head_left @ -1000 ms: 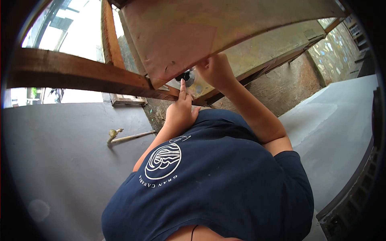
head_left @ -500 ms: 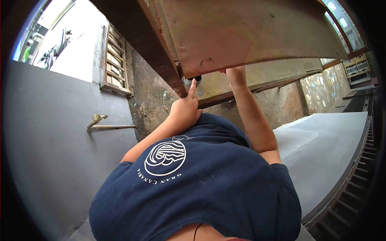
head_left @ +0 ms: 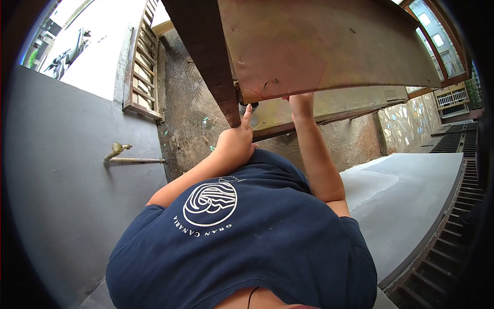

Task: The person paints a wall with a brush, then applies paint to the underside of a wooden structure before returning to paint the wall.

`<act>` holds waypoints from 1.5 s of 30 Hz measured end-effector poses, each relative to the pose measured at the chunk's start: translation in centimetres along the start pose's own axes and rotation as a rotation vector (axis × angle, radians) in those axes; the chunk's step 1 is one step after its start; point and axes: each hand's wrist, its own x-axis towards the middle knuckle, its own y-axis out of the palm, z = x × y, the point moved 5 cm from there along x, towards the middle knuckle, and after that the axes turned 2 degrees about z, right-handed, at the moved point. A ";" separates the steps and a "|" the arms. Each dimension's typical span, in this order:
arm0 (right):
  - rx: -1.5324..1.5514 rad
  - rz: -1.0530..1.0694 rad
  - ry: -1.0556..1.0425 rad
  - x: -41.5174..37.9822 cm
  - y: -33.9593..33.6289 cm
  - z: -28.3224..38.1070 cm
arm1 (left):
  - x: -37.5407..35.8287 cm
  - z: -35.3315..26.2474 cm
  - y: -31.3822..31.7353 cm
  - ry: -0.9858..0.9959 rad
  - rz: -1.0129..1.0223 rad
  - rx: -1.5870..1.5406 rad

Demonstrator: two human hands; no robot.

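Observation:
My left hand (head_left: 236, 142) is at the lower end of a dark wooden leg (head_left: 206, 56). Its index finger points up toward the corner of a worn, yellowish-brown panel (head_left: 329, 46), while the other fingers curl against the wood, partly hidden. A small dark round thing (head_left: 250, 106) sits just behind that fingertip. My right hand (head_left: 302, 106) reaches up under the panel's lower edge, its fingers bent and mostly out of sight behind it. Beside them a small reddish bit shows, too small to name. Below the panel lies a second yellowish board (head_left: 355, 103) with a dark edge.
A grey wall (head_left: 77, 134) with a tap and pipe (head_left: 117, 152) stands at the left. A slatted wooden gate (head_left: 145, 72) is behind it. Stained concrete floor (head_left: 185, 108) lies beneath. At the right are a grey slab (head_left: 406, 201) and a metal grating (head_left: 437, 268).
The view has shifted slightly, so the wooden leg and panel sit a little further right and the wall further left. Both hands keep nearly the same places and poses.

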 end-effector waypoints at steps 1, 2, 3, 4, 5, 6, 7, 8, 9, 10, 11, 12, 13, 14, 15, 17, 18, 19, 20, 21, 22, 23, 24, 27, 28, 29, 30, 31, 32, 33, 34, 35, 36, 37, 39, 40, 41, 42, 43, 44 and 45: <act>0.014 0.004 0.003 0.0 0.0 -0.1 | 0.0 0.0 0.1 0.001 0.007 0.006; 0.013 0.005 0.001 0.0 -0.1 -0.1 | 0.0 0.1 0.2 0.001 0.005 0.005; 0.012 -0.008 0.008 -0.1 -0.1 0.1 | 0.1 0.1 0.4 0.003 -0.004 0.002; 0.012 -0.022 0.017 -0.2 0.0 0.1 | 0.1 0.1 0.4 0.006 -0.012 -0.001; 0.012 -0.021 0.016 -0.3 0.1 0.2 | 0.1 0.1 0.3 0.005 -0.013 -0.001; 0.007 -0.011 0.022 -0.3 0.2 0.2 | 0.2 0.0 0.1 -0.005 0.004 -0.002; 0.001 -0.001 0.027 -0.3 0.3 0.2 | 0.2 0.0 0.1 -0.015 0.021 -0.004; 0.001 0.000 0.028 -0.3 0.2 0.1 | 0.2 0.0 0.0 -0.016 0.021 -0.005; -0.001 -0.001 0.022 -0.3 0.2 0.0 | 0.2 0.0 0.0 -0.016 0.014 -0.013; -0.004 -0.003 0.015 -0.3 0.1 -0.1 | 0.1 0.0 0.0 -0.016 0.007 -0.021; -0.004 -0.001 0.016 -0.2 0.0 -0.2 | 0.1 0.0 0.0 -0.017 0.006 -0.021; 0.006 -0.007 0.006 -0.2 -0.1 -0.2 | 0.1 0.0 0.1 -0.020 -0.004 -0.037; 0.015 -0.013 -0.002 -0.1 -0.1 -0.2 | 0.1 0.0 0.2 -0.023 -0.013 -0.052; 0.016 -0.013 -0.002 -0.2 -0.2 -0.3 | 0.1 0.0 0.3 -0.024 -0.013 -0.052; 0.011 -0.019 0.000 -0.2 -0.2 -0.2 | 0.1 0.0 0.3 -0.018 -0.029 -0.048; 0.008 -0.027 0.002 -0.3 -0.3 -0.3 | 0.1 0.0 0.3 -0.011 -0.043 -0.043; 0.013 -0.031 0.012 -0.3 -0.4 -0.4 | 0.1 0.0 0.2 -0.013 -0.040 -0.051; 0.018 -0.035 0.021 -0.3 -0.4 -0.4 | 0.2 0.0 0.2 -0.015 -0.037 -0.057; 0.020 -0.037 0.020 -0.3 -0.4 -0.4 | 0.2 0.0 0.2 -0.013 -0.038 -0.056; 0.022 -0.031 0.032 -0.4 -0.2 -0.3 | 0.3 0.1 0.4 -0.013 -0.040 -0.053; 0.024 -0.025 0.043 -0.5 -0.2 -0.3 | 0.3 0.1 0.5 -0.013 -0.043 -0.050; 0.026 -0.027 0.041 -0.4 -0.2 -0.4 | 0.3 0.1 0.4 -0.011 -0.044 -0.048; 0.021 -0.017 0.038 -0.3 -0.3 -0.6 | 0.3 0.0 0.4 -0.012 -0.038 -0.039; 0.023 -0.017 0.012 -0.1 -0.6 -1.1 | 0.3 -0.1 0.1 -0.021 -0.012 -0.034; 0.028 -0.021 -0.008 -0.1 -0.7 -1.1 | 0.3 -0.1 0.0 -0.032 0.007 -0.042; 0.030 -0.025 -0.012 0.0 -0.7 -1.3 | 0.3 -0.2 0.0 -0.028 0.005 -0.037; 0.010 -0.032 -0.002 -0.1 -0.8 -1.3 | 0.3 -0.2 -0.1 -0.033 0.011 -0.041; -0.009 -0.040 0.007 -0.2 -0.8 -1.4 | 0.2 -0.2 -0.2 -0.038 0.015 -0.045; -0.004 -0.043 -0.002 -0.1 -0.8 -1.2 | 0.2 -0.2 -0.2 -0.034 0.010 -0.037; 0.003 -0.041 0.010 -0.2 -0.8 -1.1 | 0.3 -0.1 0.0 -0.027 -0.008 -0.028; 0.009 -0.038 0.023 -0.2 -0.7 -1.1 | 0.3 -0.1 0.2 -0.020 -0.026 -0.020; 0.013 -0.041 0.015 -0.2 -0.8 -1.0 | 0.3 0.0 0.5 -0.016 -0.031 -0.014; 0.022 -0.043 0.019 -0.3 -0.8 -1.1 | 0.2 -0.1 0.3 -0.003 -0.076 0.001; 0.030 -0.044 0.024 -0.3 -0.8 -1.1 | 0.2 -0.2 0.1 0.010 -0.120 0.014; 0.043 -0.056 0.024 -0.4 -0.7 -1.2 | 0.2 -0.4 -0.4 -0.008 -0.072 -0.001; 0.054 -0.067 0.031 -0.5 -0.7 -1.2 | 0.2 -0.5 -0.5 -0.029 -0.019 -0.019; 0.054 -0.070 0.027 -0.4 -0.8 -1.3 | 0.3 -0.5 -0.3 -0.024 -0.021 -0.017; 0.051 -0.046 0.024 -0.3 -0.8 -1.5 | 0.3 -0.3 0.1 -0.018 -0.053 -0.009; 0.046 -0.021 0.021 -0.2 -0.8 -1.6 | 0.3 -0.2 0.2 -0.011 -0.086 -0.001; 0.045 -0.024 0.016 -0.2 -0.9 -1.7 | 0.3 -0.2 0.3 -0.007 -0.089 0.000; 0.059 -0.022 0.030 -0.2 -0.9 -1.8 | 0.3 -0.2 0.3 -0.003 -0.097 0.010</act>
